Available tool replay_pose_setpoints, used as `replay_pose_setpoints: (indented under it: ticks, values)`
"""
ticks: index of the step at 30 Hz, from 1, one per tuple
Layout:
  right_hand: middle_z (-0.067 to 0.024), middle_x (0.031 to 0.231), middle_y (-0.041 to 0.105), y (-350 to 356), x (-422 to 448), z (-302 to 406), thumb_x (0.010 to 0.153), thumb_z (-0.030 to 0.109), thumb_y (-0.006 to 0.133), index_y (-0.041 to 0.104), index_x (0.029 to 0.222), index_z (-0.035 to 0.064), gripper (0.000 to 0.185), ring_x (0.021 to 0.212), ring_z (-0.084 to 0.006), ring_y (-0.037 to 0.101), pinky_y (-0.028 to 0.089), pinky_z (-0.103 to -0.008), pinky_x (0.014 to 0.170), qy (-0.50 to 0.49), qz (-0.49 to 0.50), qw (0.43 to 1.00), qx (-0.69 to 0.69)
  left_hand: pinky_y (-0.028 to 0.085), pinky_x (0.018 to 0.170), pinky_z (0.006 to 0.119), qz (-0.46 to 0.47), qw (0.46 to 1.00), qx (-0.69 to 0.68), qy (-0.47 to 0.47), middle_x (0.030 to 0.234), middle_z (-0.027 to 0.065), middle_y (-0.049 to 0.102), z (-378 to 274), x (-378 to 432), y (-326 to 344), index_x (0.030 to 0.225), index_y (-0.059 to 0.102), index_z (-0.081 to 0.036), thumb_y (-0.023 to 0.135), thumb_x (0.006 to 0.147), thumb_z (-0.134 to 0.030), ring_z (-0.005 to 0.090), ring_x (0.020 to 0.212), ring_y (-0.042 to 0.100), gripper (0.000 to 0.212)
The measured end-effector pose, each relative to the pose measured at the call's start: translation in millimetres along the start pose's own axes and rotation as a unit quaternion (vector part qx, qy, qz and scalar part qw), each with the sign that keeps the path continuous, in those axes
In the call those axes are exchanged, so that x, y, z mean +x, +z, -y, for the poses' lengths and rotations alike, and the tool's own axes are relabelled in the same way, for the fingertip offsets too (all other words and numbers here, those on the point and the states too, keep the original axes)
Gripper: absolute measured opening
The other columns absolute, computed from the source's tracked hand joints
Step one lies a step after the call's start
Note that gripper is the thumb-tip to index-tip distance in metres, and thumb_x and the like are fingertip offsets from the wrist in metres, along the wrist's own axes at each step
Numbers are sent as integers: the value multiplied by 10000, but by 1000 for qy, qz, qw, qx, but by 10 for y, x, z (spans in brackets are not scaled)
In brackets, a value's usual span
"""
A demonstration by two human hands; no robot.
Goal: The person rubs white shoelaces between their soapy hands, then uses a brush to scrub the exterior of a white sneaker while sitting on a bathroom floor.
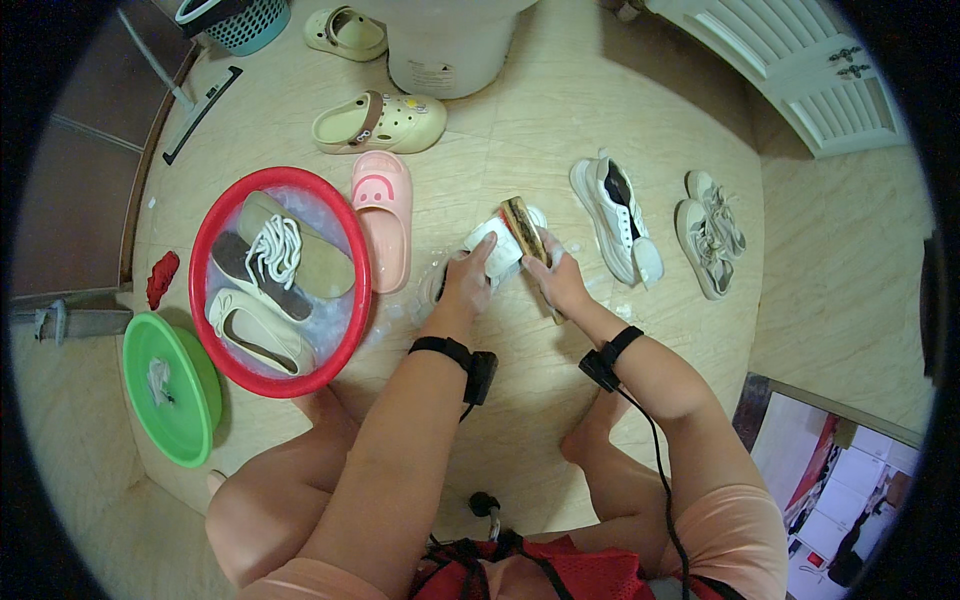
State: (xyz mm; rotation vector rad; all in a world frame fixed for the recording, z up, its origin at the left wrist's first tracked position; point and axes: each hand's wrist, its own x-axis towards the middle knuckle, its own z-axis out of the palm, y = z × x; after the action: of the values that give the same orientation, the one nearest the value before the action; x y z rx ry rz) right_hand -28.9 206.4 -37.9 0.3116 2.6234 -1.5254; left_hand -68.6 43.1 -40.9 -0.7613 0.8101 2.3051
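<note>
My left hand (469, 279) grips a wet white shoe (498, 246), partly hidden by the fingers and the brush. In my right hand (559, 279) is a wooden scrubbing brush (528, 232); a strip of its red bristles shows against the shoe. Suds cling to the right hand and dot the floor around the shoe. Left of the hands stands a red-rimmed basin (365, 300) of foamy water. It holds a pale flat shoe (259, 337), a shoe placed sole up (322, 262), a dark-and-white shoe (231, 255) and a bundle of white laces (276, 251).
A white sneaker (611, 217) and a pair of off-white sneakers (705, 232) lie to the right. A pink slipper (388, 247), yellow clogs (405, 124) and a translucent bucket (457, 45) stand ahead. At left are a green basin (206, 375), red cloth (162, 279) and floor squeegee (199, 116).
</note>
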Motion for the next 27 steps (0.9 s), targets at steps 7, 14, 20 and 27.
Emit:
replay_pose_setpoints:
  ticks: [7, 14, 20, 27]
  values:
    - [-273, 969, 636, 64, -160, 221, 861, 319, 595, 432, 1335, 45, 572, 912, -386, 633, 490, -384, 812, -12, 67, 997, -48, 533, 835, 391, -70, 994, -85, -18, 1134, 129, 592, 62, 114, -256, 1161, 525, 48, 585, 903, -168, 251, 978, 611, 342]
    - [-252, 932, 645, 240, -307, 432, 868, 315, 577, 431, 1340, 48, 562, 860, -344, 649, 498, -365, 775, -29, 138, 983, -116, 423, 990, 430, -11, 984, -173, -35, 1267, 124, 521, 133, 158, -455, 1288, 424, -39, 372, 976, -301, 286, 1170, 507, 411]
    - [-235, 783, 641, -45, 49, 325, 868, 399, 533, 419, 1355, 139, 564, 730, -390, 632, 506, -460, 670, 10, 80, 968, -238, 395, 1013, 464, -16, 978, -210, 4, 1268, 130, 523, 115, 6, -220, 1277, 455, -41, 248, 1003, -326, 293, 1174, 504, 446]
    - [-254, 761, 626, 192, -190, 436, 872, 410, 527, 417, 1351, 104, 579, 708, -400, 620, 501, -464, 663, -6, 183, 953, -241, 429, 968, 457, -10, 984, -178, 3, 1198, 133, 566, 48, 10, -278, 1223, 493, -45, 255, 988, -330, 295, 1091, 560, 439]
